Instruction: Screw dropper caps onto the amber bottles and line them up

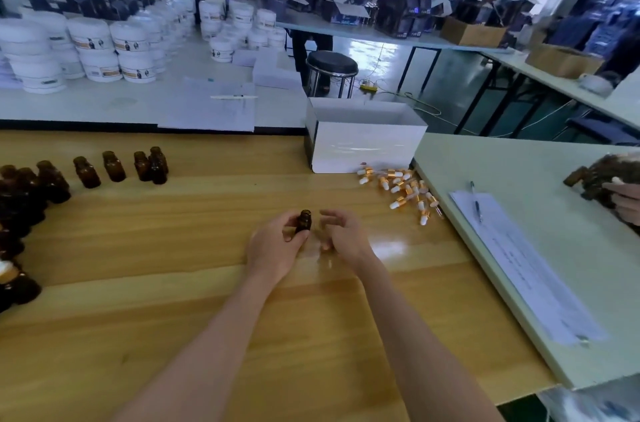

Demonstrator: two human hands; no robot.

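1. Head view: we've got our left hand (277,245) wrapped round one small amber bottle (304,221), thumb and fingers pinching its body, neck up and open, no cap on it. It sits at the middle of the wooden counter (207,300), a touch tilted.
2. Our right hand (341,231) hovers just beside the bottle, fingers loosely curled and apart. It's blurred, but we see nothing in it.
3. The dropper caps (405,188) lie in a loose heap to the right, in front of the white box (363,144), well apart from the bottle.
4. More uncapped bottles (114,167) stand along the far left of the counter.
5. Handling, as we judge it: the bottle looks like glass, so it's light, rigid, smooth and liable to slip or chip if knocked over. We'd keep the grip low on the body, leaving the threaded neck free.
6. The caps look trickier. We'd take one by the gold collar, not the soft white bulb or the thin pipette, which could snap, then thread it straight down without forcing.
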